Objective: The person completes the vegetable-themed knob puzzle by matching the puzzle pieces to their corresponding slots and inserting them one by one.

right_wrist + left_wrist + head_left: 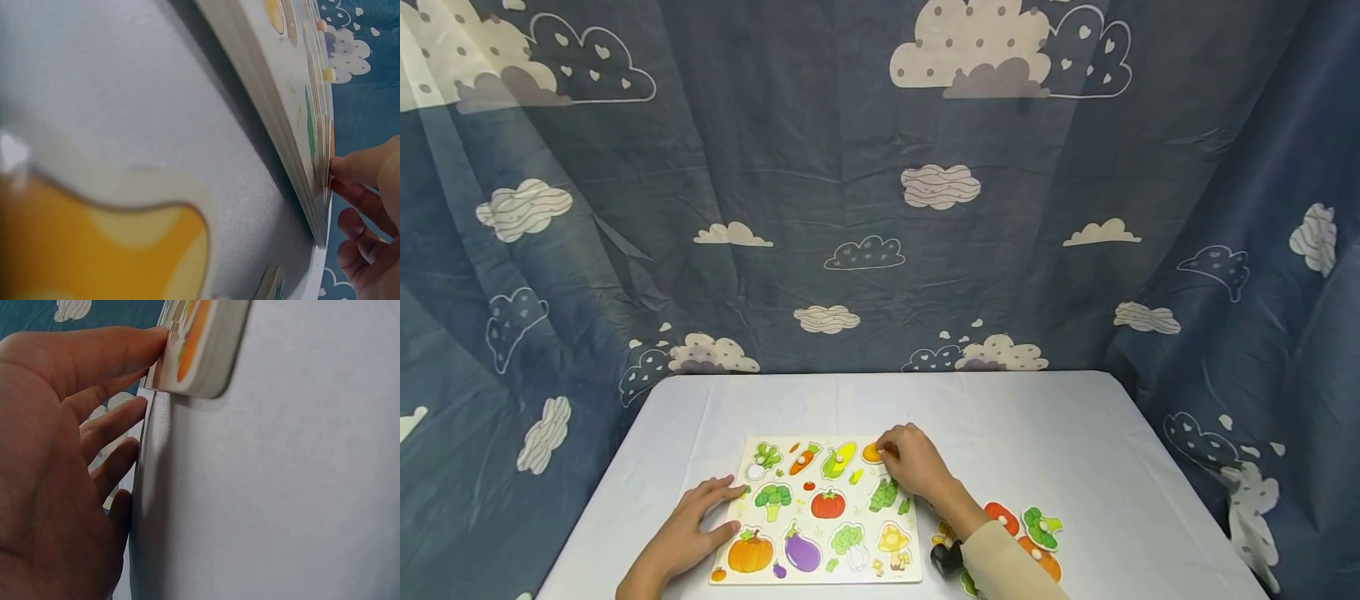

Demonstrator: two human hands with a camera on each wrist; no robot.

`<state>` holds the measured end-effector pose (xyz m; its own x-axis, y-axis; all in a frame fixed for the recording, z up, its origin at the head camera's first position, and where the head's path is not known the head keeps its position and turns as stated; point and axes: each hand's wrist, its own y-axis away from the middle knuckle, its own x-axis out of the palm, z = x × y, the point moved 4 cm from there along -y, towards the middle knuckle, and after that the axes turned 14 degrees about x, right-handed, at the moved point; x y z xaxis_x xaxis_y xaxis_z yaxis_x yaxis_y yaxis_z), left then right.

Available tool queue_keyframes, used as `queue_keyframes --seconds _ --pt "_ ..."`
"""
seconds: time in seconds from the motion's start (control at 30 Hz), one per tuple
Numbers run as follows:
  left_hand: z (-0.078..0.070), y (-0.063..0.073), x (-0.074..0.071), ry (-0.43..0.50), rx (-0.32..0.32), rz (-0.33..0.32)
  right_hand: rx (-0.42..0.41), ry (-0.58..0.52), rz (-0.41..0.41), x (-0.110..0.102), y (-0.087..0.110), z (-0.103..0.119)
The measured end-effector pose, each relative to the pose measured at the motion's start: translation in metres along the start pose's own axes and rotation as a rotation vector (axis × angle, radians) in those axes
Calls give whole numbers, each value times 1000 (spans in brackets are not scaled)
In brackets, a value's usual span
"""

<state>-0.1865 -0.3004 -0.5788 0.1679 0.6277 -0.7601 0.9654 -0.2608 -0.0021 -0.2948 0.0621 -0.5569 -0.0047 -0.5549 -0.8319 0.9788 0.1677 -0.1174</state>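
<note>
Well, blue cloud-printed fabric (775, 150) hangs beyond the white tabletop (1060, 442); the right hand (919, 468) pinches a rounded orange piece (871, 453) (left hand (681, 533), fingers apart, touching a pale vegetable-pictured board (801, 521)).

Soft light on tabletop (1075, 442), dimmer wrist views — blurred yellow piece (112, 250), shadow beside board (265, 94)

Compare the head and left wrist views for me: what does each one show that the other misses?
Only the head view shows the right hand pinching an orange piece at the far right corner of the board, the purple eggplant, and the loose pieces to the board's right.

Only the left wrist view shows the palm side of the left hand.

Both share that left hand, the board (just a corner in the wrist view), the white tabletop and the cloud-patterned curtain.
</note>
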Motion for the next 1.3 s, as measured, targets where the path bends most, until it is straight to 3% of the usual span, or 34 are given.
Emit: queue_keyframes --seconds 0.53,0.97,1.3 --pt "-4 5 1 -20 10 5 -23 1 42 -1 5 -4" --pt "-4 2 -2 -104 100 9 -22 -15 46 -16 14 -9" --pt "-11 3 -3 -228 170 -4 16 -16 4 -43 22 -22"
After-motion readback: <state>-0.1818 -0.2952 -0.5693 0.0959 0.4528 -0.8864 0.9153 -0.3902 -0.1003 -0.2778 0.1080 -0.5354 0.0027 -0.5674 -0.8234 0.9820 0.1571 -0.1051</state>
